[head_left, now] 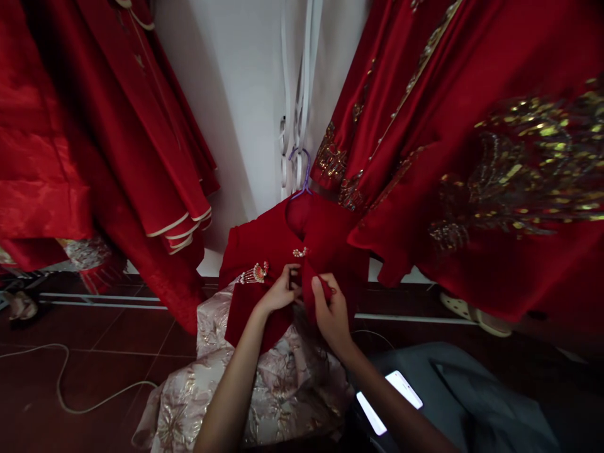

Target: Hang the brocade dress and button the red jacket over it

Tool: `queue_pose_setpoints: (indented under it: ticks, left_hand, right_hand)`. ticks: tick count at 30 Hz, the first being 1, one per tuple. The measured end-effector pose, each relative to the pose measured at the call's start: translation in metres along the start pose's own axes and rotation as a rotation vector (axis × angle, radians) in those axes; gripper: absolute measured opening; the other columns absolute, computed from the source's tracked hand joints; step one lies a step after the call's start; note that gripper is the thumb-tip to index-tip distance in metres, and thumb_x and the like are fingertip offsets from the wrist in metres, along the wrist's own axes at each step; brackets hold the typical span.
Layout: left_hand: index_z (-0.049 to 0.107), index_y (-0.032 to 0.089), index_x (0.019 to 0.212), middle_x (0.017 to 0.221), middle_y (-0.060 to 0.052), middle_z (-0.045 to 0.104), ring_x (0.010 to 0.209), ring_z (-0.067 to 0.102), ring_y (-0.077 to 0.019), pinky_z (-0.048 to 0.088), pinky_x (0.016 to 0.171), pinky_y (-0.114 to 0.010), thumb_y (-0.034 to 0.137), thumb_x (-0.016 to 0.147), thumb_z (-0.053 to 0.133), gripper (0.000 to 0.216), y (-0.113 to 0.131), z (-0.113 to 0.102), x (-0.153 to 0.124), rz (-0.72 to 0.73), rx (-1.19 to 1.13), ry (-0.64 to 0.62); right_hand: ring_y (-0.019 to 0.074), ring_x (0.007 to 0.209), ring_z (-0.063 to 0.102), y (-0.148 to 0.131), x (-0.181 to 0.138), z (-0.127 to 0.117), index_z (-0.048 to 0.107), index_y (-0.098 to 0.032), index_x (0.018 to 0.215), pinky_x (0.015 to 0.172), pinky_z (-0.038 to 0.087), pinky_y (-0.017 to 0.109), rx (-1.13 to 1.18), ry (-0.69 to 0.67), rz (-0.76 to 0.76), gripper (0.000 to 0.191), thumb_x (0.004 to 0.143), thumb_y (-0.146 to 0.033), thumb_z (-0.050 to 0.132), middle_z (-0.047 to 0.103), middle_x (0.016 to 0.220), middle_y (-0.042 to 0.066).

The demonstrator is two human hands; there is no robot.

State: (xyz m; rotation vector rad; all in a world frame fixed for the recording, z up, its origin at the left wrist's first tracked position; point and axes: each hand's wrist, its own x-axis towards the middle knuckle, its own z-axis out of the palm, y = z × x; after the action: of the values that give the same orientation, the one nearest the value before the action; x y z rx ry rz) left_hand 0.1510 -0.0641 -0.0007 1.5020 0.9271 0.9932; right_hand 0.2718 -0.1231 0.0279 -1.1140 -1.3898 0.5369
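Observation:
In the head view a dark red jacket [264, 236] hangs from a purple hanger [306, 179], its front partly parted. A beaded ornament [255, 274] with dangling strands sits on one side, and a small jewelled clasp [300, 252] is near the neck. My right hand [331, 308] pinches the jacket's front edge between thumb and fingers. At the opposite edge, my left hand [282, 290] has its fingers curled in at the opening; its fingertips are partly hidden. Pale floral brocade fabric [287, 390] lies below, under my forearms.
Red garments [136, 126] hang at left, and more with gold sequins [542, 163] at right. White straps [306, 69] run down to the hanger. A phone [404, 389] with a lit screen lies at lower right. A cable [66, 402] and pale shoes [476, 311] are on the floor.

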Motion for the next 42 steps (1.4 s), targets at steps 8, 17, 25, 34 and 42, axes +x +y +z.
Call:
queue_pose_setpoints:
  ticks: [8,17,25,34,42]
  left_hand:
    - [0.061,0.017,0.108,0.098,-0.008,0.066,0.092,0.062,-0.0192,0.049,0.082,-0.03,0.058,0.077,0.051,0.052,-0.016,-0.002,-0.015,-0.145,-0.7,0.217]
    - [0.065,0.015,0.088,0.091,-0.006,0.066,0.089,0.06,-0.0171,0.045,0.085,-0.029,0.043,0.073,0.062,0.032,-0.037,-0.015,-0.014,0.149,-0.258,0.828]
    - [0.065,0.015,0.085,0.086,-0.006,0.067,0.082,0.061,-0.018,0.049,0.079,-0.032,0.04,0.08,0.051,0.028,-0.032,-0.012,-0.023,0.173,0.005,0.802]
    - [0.05,0.019,0.103,0.102,-0.008,0.056,0.094,0.051,-0.0212,0.036,0.091,-0.041,0.032,0.075,0.06,0.033,-0.039,-0.019,-0.013,0.262,0.555,1.027]
    - [0.051,0.019,0.088,0.089,-0.005,0.057,0.087,0.051,-0.0193,0.039,0.085,-0.036,0.029,0.08,0.054,0.013,-0.042,-0.024,-0.008,0.259,0.544,1.0]
  right_hand:
    - [0.0208,0.096,0.058,0.0,0.012,0.034,0.049,-0.018,0.113,0.083,0.046,0.034,-0.174,-0.127,-0.123,0.035,0.085,-0.039,0.051,0.06,0.104,0.01]
    - [0.0234,0.119,0.045,0.031,0.002,0.047,0.051,-0.023,0.125,0.099,0.04,0.043,-0.265,-0.306,-0.188,0.038,0.088,-0.033,0.044,0.045,0.13,0.012]
    - [0.0174,0.079,0.059,0.042,0.013,0.059,0.056,-0.017,0.096,0.069,0.054,0.032,-0.087,-0.146,0.003,0.026,0.08,-0.038,0.057,0.059,0.091,0.009]
    - [0.0153,0.074,0.062,0.03,0.023,0.045,0.058,-0.017,0.084,0.069,0.051,0.028,-0.043,-0.164,-0.06,0.016,0.08,-0.033,0.057,0.065,0.082,0.005]
    - [0.0132,0.061,0.06,0.028,0.037,0.043,0.066,-0.018,0.081,0.057,0.047,0.024,-0.076,-0.246,-0.032,0.018,0.074,-0.034,0.063,0.069,0.074,0.003]
